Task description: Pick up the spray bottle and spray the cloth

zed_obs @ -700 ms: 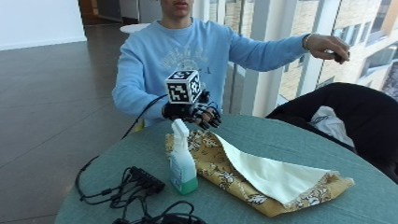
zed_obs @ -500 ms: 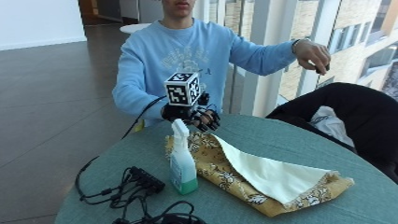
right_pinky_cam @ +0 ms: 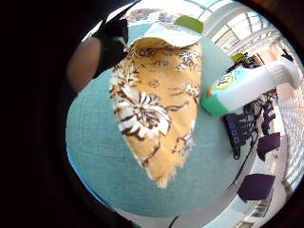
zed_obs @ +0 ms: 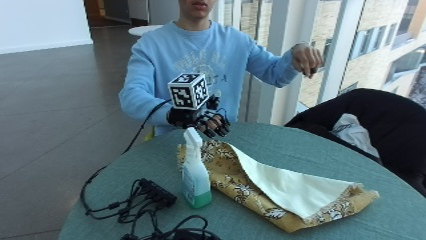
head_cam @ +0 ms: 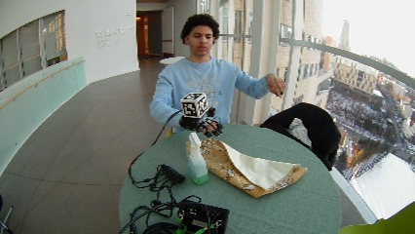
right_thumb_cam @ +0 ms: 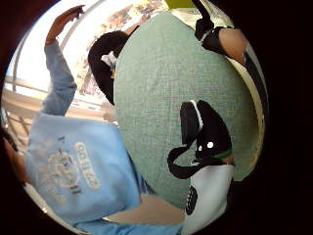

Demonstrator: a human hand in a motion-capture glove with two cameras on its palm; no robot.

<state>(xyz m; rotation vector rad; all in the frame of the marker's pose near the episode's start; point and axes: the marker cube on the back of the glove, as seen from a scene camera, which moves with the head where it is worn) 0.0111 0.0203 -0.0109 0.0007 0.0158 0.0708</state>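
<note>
Just under and a bit ahead of the gloved right hand (zed_obs: 203,121) stands the spray bottle (zed_obs: 196,172), upright on the green round table (zed_obs: 313,150), white trigger head up and close below the fingertips, not touched yet. Hovers over the near table edge with fingers hanging loosely curled, holding nothing, so basically a relaxed, empty hand, palm facing down toward the bottle and the cloth (zed_obs: 279,192). Makes sense as a pre-grab pose: bottle left standing so the neck can be wrapped from above or from the side. Right beside the bottle, touching or nearly touching its base, lies the cloth, yellow floral side down with a pale lining flap folded over, spread out flat away from the hand, probably so the spray has a wide target. Further off to the bottle's far side from the cloth, a black power strip (zed_obs: 154,190) and tangled cables. Bare left hand (zed_obs: 307,58) raised well clear of everything. Pickup not started; looks like the reach-down stage.
</note>
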